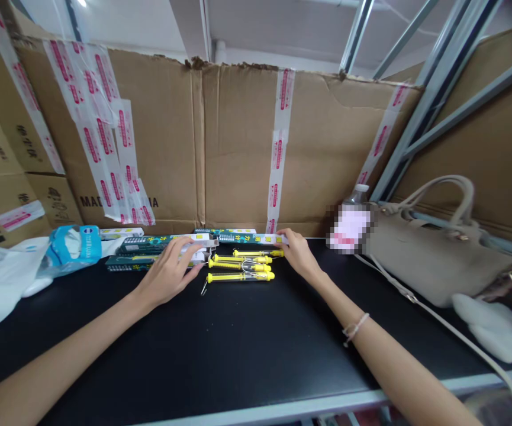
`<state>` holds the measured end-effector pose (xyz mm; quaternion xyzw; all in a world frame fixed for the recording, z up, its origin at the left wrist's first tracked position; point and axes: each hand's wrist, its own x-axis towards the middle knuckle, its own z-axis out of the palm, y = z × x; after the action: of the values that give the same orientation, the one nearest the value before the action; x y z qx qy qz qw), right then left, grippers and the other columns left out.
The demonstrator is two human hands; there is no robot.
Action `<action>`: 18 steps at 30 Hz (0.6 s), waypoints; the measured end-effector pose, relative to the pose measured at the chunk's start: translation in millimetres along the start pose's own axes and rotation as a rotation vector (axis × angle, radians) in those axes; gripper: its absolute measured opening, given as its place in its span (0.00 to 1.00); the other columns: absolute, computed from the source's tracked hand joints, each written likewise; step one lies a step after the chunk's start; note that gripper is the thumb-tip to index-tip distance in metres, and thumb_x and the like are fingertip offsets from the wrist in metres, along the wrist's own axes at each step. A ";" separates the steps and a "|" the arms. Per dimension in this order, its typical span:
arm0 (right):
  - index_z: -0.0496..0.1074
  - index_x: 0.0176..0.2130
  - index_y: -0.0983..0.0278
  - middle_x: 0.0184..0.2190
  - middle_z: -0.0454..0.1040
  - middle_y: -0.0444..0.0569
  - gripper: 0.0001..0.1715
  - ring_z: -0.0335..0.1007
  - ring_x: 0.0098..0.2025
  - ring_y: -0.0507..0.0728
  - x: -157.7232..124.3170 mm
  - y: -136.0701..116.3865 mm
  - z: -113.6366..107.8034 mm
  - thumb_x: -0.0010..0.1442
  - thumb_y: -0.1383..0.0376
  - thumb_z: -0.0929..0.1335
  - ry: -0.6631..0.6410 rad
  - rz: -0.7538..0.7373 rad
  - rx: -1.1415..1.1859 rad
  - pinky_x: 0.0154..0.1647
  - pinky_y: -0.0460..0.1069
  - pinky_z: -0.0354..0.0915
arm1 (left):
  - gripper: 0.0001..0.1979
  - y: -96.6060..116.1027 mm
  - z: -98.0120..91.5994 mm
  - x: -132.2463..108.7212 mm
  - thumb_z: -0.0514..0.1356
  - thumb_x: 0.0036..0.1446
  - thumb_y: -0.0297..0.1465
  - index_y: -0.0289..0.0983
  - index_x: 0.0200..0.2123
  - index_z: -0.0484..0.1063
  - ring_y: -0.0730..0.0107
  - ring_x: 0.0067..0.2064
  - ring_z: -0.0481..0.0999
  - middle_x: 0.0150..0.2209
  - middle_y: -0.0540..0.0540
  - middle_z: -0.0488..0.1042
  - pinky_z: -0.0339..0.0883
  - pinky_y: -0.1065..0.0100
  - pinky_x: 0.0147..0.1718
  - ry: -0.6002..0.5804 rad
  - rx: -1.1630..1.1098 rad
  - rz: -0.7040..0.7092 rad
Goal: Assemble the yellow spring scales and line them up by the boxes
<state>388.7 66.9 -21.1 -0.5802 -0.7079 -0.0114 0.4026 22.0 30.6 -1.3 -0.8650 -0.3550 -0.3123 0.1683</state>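
Head view: yellow spring scales [240,266] lie crosswise, nearest hook [203,289] pointing left.

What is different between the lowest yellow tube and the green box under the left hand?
The lowest yellow tube is thin and bright yellow, while the green box is wider and dark with printed marks. The tube lies loose on the black table, while the box sits among other boxes. The left hand touches the box, not the tube. Both are long and lie flat.
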 end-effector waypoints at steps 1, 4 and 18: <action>0.70 0.54 0.64 0.54 0.72 0.53 0.18 0.72 0.51 0.61 -1.0 -6.4 -3.9 0.67 0.60 0.68 0.029 -0.025 0.016 0.51 0.61 0.71 | 0.19 1.4 -0.1 0.0 0.52 0.68 0.38 0.35 0.57 0.67 0.48 0.60 0.66 0.56 0.34 0.67 0.62 0.49 0.60 0.009 -0.025 -0.009; 0.72 0.50 0.61 0.51 0.75 0.53 0.12 0.69 0.57 0.64 -5.1 -27.5 -16.6 0.66 0.65 0.67 0.120 -0.087 0.088 0.60 0.62 0.64 | 0.21 1.5 -0.6 -0.5 0.51 0.69 0.37 0.36 0.61 0.61 0.52 0.60 0.67 0.57 0.35 0.66 0.61 0.50 0.61 0.057 -0.094 -0.081; 0.70 0.54 0.58 0.47 0.77 0.49 0.26 0.76 0.49 0.59 -36.1 -106.0 -13.1 0.58 0.58 0.73 0.301 -0.064 0.476 0.48 0.54 0.79 | 0.16 13.2 -2.4 5.2 0.66 0.55 0.43 0.40 0.39 0.67 0.68 0.24 0.71 0.27 0.51 0.74 0.68 0.67 0.28 0.336 -1.096 -0.660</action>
<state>308.0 -3.3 14.5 -0.4385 -0.6407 0.0565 0.6277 33.4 22.9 3.0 -0.6105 -0.3602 -0.6138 -0.3476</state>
